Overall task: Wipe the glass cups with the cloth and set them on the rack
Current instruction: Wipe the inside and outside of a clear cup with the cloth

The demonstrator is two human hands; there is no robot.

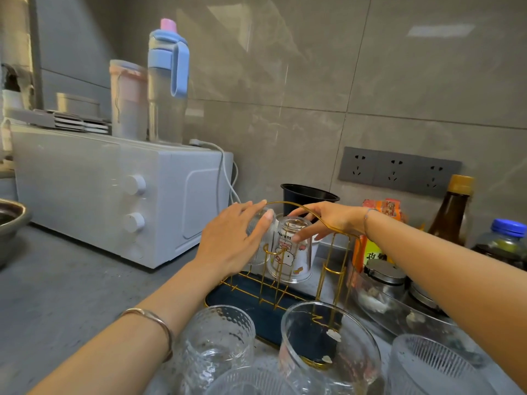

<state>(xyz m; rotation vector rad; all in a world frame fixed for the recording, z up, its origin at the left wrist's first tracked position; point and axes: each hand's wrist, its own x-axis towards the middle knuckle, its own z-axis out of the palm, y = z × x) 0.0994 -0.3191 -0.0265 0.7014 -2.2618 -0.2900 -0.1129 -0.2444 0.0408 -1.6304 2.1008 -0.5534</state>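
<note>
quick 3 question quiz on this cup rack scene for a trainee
1. True or false: the clear printed glass cup sits mouth down on the gold wire rack.
2. What do the left hand's fingers hold? A) a ribbed clear glass cup B) a folded cloth C) a metal spoon
3. Fill in: the rack stands in a dark ____ tray.
Key: 1 true; 2 A; 3 blue
</note>
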